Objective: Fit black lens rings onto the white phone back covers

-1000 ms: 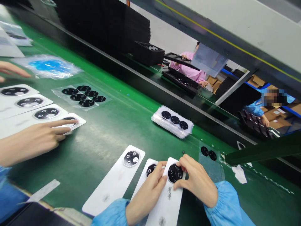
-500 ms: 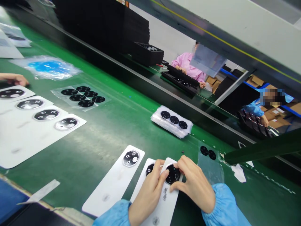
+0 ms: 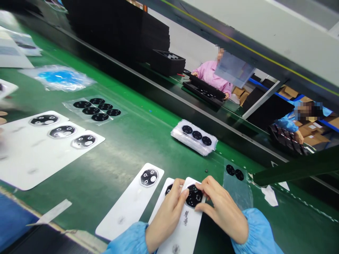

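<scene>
A white phone back panel (image 3: 192, 225) is held between my hands, tilted, with dark characters below its camera area. A black octagonal camera cover piece (image 3: 194, 195) lies at its upper end. My left hand (image 3: 169, 210) grips the panel's left edge, its thumb at the black piece. My right hand (image 3: 221, 208) pinches at the right edge, its fingers and thumb on the rim of the black piece. Partly behind my left hand lies a second white panel (image 3: 160, 197). Further left a third white panel (image 3: 129, 203) lies flat.
A film sheet (image 3: 239, 194) with two black pieces lies on the right, and a film stack (image 3: 190, 141) lies behind. Another film sheet (image 3: 99, 121) is further left. A co-worker's blurred hand (image 3: 2, 120) is by several white panels (image 3: 31, 151). A green post (image 3: 291, 164) slants in at right.
The co-worker at left has moved one panel up and away from the row. My right thumb has shifted slightly up along the panel's edge; my left hand keeps its hold.
</scene>
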`<state>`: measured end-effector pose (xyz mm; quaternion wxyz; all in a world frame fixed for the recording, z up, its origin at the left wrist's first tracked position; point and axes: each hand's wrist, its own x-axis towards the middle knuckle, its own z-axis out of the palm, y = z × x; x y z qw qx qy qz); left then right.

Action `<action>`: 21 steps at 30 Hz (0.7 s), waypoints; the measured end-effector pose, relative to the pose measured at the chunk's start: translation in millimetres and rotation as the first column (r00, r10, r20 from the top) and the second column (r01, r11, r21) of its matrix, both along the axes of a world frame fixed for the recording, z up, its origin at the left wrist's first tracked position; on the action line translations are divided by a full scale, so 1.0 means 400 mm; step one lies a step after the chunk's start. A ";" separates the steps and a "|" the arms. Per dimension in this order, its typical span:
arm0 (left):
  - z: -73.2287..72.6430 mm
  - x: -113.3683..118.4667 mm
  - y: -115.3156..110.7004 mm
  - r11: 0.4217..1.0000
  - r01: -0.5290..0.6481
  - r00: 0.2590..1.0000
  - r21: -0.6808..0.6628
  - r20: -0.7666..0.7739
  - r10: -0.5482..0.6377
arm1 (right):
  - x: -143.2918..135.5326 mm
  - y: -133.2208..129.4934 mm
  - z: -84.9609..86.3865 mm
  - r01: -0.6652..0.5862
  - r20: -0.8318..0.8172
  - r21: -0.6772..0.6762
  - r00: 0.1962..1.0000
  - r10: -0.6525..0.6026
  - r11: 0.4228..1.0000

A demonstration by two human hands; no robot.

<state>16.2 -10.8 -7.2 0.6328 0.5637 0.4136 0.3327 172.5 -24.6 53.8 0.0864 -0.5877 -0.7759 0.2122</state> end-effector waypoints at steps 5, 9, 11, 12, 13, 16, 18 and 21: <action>0.006 -0.001 0.002 0.999 -0.022 0.999 -0.024 -0.030 0.021 | 0.006 -0.001 -0.001 0.000 -0.029 -0.013 1.000 -0.001 1.000; 0.012 -0.004 0.003 0.999 0.003 1.000 -0.033 0.002 -0.003 | 0.006 -0.002 -0.010 -0.017 -0.002 0.018 1.000 0.017 1.000; 0.010 -0.006 0.003 0.999 0.024 0.999 -0.028 0.036 -0.023 | 0.005 -0.004 -0.010 -0.029 0.006 0.036 1.000 0.029 0.999; 0.009 -0.006 0.003 0.999 0.031 0.998 -0.027 0.047 -0.030 | 0.005 -0.004 -0.009 -0.035 0.011 0.041 0.999 0.035 0.999; 0.008 -0.007 0.003 0.999 0.035 0.998 -0.027 0.054 -0.034 | 0.005 -0.005 -0.008 -0.041 0.017 0.042 0.999 0.041 0.998; 0.004 -0.007 0.004 0.999 0.032 0.998 -0.044 0.062 -0.029 | 0.005 -0.007 -0.003 -0.048 0.039 0.040 0.998 0.047 0.998; 0.003 -0.007 0.005 0.998 0.028 0.997 -0.059 0.072 -0.023 | 0.006 -0.006 -0.003 -0.046 0.053 0.043 0.998 0.043 0.998; 0.002 -0.006 0.005 0.998 0.020 0.996 -0.060 0.088 -0.015 | 0.009 -0.004 -0.009 -0.039 0.046 0.056 0.998 0.036 0.998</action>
